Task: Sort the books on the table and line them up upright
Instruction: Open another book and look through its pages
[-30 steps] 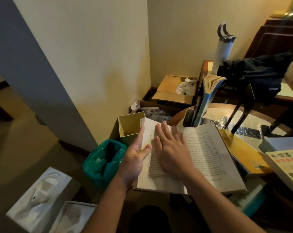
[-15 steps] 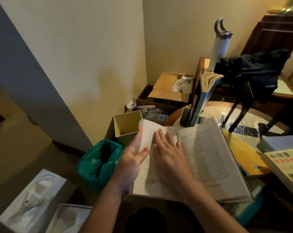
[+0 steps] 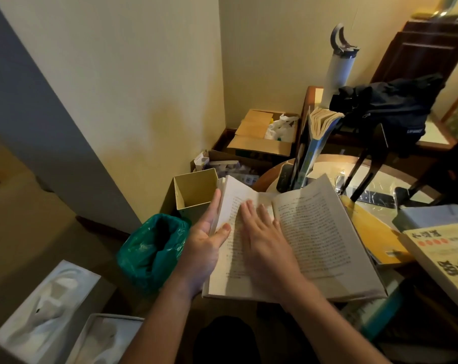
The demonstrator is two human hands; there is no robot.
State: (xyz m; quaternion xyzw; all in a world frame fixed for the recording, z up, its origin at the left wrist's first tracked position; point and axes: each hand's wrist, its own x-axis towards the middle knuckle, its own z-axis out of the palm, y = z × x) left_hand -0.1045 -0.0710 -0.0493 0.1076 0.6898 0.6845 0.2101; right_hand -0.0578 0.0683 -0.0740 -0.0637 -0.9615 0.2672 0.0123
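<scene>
Cream walls meet in a corner behind a cluttered round wooden table (image 3: pixel 264 177) in a dim room. Nearest, at the lower left, lie white moulded packaging trays (image 3: pixel 46 311) on the floor.

Both forearms reach forward to a thick open paperback book of printed cream pages (image 3: pixel 319 232), which lies tilted at the table's near edge. The left hand (image 3: pixel 204 248) grasps the book's left edge, with the thumb on top of the page and the fingers behind it. The right hand (image 3: pixel 267 243) lies flat on the left page with fingers straight, grasping nothing.

Just left of the hands stands a bin lined with a green plastic bag (image 3: pixel 154 248), and beyond it an open-topped cream square box (image 3: pixel 193 187). A flat yellow-covered book (image 3: pixel 372 232) lies partly under the open book's right side. A cream book with large black characters (image 3: pixel 443 256) lies at the right edge.

Behind the open book, a blue-covered paperback (image 3: pixel 314 148) stands upright on the table, its pages fanned at the top. Farther back are an open brown cardboard box (image 3: pixel 259 137), a black fabric bag (image 3: pixel 390 106) and a tall white bottle with a grey handle (image 3: pixel 339 72).
</scene>
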